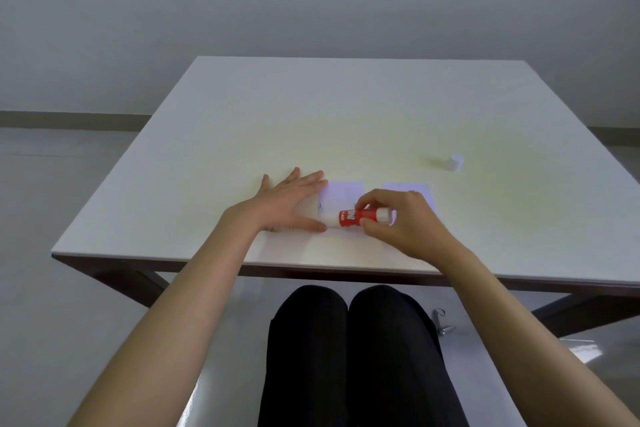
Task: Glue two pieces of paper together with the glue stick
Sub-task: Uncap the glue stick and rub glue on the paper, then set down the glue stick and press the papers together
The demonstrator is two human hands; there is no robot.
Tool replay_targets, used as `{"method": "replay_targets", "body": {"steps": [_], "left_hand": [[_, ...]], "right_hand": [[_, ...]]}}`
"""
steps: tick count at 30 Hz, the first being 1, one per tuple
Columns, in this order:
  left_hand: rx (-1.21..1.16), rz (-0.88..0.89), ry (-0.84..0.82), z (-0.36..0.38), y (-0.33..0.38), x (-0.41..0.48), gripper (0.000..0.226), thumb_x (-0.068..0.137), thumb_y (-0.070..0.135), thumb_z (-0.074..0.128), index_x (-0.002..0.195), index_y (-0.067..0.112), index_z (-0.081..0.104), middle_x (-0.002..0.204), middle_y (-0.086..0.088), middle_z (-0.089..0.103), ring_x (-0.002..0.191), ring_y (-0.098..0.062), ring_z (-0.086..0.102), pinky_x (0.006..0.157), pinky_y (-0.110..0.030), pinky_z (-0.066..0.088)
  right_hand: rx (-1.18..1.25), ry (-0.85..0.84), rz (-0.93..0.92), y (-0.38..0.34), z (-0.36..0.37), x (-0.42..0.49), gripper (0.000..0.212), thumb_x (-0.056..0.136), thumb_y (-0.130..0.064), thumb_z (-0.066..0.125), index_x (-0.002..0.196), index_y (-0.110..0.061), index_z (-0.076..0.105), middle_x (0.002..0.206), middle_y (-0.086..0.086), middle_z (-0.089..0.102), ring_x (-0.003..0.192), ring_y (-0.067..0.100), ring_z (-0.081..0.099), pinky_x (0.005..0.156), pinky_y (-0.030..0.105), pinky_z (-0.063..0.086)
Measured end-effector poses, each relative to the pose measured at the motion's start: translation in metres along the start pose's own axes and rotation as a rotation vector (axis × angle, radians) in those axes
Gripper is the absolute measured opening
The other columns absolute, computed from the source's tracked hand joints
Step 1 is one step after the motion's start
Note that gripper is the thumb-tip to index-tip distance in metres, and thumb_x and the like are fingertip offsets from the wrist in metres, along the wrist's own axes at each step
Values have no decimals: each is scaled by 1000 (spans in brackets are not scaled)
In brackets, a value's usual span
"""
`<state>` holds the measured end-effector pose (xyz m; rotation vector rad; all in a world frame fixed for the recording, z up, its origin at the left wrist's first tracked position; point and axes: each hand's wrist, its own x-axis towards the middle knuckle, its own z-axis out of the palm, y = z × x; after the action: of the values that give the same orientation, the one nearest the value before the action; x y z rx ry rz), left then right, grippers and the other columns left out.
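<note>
Two small white paper pieces lie side by side near the table's front edge. My left hand [292, 201] rests flat, fingers spread, on the left edge of the left paper [341, 196]. My right hand [401, 220] grips a red-and-white glue stick [356, 216], held almost level, its white tip pointing left onto the lower left part of that paper. The right paper [424, 194] lies mostly hidden behind my right hand.
The glue stick's white cap [454, 162] stands on the white table [346, 121] at the right, well beyond the papers. My dark-trousered knees sit under the front edge. A small metal clip [441, 321] lies on the floor at the right.
</note>
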<state>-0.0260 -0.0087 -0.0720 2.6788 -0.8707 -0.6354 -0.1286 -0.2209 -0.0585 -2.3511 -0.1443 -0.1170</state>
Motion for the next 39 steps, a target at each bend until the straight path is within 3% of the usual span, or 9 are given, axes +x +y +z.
{"method": "replay_targets", "body": {"steps": [8, 12, 15, 17, 19, 27, 31, 35, 39], "left_hand": [[-207, 24, 82, 8, 0, -7, 89, 78, 48, 66, 149, 33, 15, 158, 21, 5, 145, -4, -14, 111, -51, -23], [-420, -5, 133, 9, 3, -16, 83, 78, 44, 69, 145, 44, 20, 142, 28, 10, 127, 11, -20, 110, -41, -23], [-665, 33, 323, -1, 16, -18, 62, 83, 37, 66, 139, 37, 39, 137, 25, 31, 137, 7, 12, 120, -40, 2], [-903, 126, 465, -9, 35, -17, 42, 85, 30, 65, 126, 25, 57, 128, 12, 59, 124, 0, 50, 113, -34, 32], [-1060, 179, 535, -17, 56, -17, 27, 83, 28, 67, 109, 20, 70, 104, 5, 74, 105, -5, 66, 99, -22, 46], [-1137, 105, 797, -25, 62, -14, 3, 72, 26, 76, 73, 29, 77, 73, 8, 77, 72, -8, 72, 67, -15, 51], [-930, -94, 929, -37, 43, -7, 12, 68, 33, 76, 62, 42, 72, 73, 16, 74, 80, -9, 71, 76, -28, 53], [-703, -225, 1008, -57, 24, 4, 19, 73, 30, 69, 56, 36, 64, 64, 22, 65, 63, 19, 56, 58, -7, 39], [-629, -256, 976, -56, 14, 17, 22, 77, 25, 62, 56, 23, 65, 54, 21, 66, 57, 12, 55, 49, -7, 37]], "right_hand": [[38, 244, 202, 14, -12, -11, 15, 83, -15, 63, 95, -21, 69, 75, -4, 67, 48, 5, 47, 48, 10, 38], [812, 247, 362, 2, -19, -12, 14, 90, -15, 56, 95, -17, 69, 81, 2, 73, 53, 8, 54, 58, 23, 40], [1484, 79, 564, -15, -11, -9, 19, 92, -23, 53, 96, -11, 66, 84, 5, 73, 52, 12, 55, 53, 22, 45], [1637, 6, 557, -26, -3, -1, 22, 93, -27, 52, 98, -9, 65, 84, 4, 74, 51, 12, 56, 50, 21, 48], [1683, -27, 489, -38, 4, 9, 23, 92, -27, 52, 101, -10, 65, 88, 3, 72, 54, 13, 56, 54, 22, 48], [1278, -21, 334, -46, 11, 27, 29, 95, -30, 50, 113, -13, 63, 98, 1, 72, 69, 16, 63, 66, 25, 48], [632, 123, 362, -33, 12, 18, 25, 91, -31, 57, 113, -22, 59, 109, 0, 64, 75, 14, 60, 69, 24, 47], [6, 181, 136, -22, 24, 4, 25, 89, -28, 59, 113, -21, 62, 117, -3, 57, 85, 11, 54, 75, 21, 41], [-333, 84, -37, -21, 43, -5, 34, 92, -31, 52, 124, -23, 59, 125, -2, 51, 110, 19, 49, 88, 26, 37]]}}
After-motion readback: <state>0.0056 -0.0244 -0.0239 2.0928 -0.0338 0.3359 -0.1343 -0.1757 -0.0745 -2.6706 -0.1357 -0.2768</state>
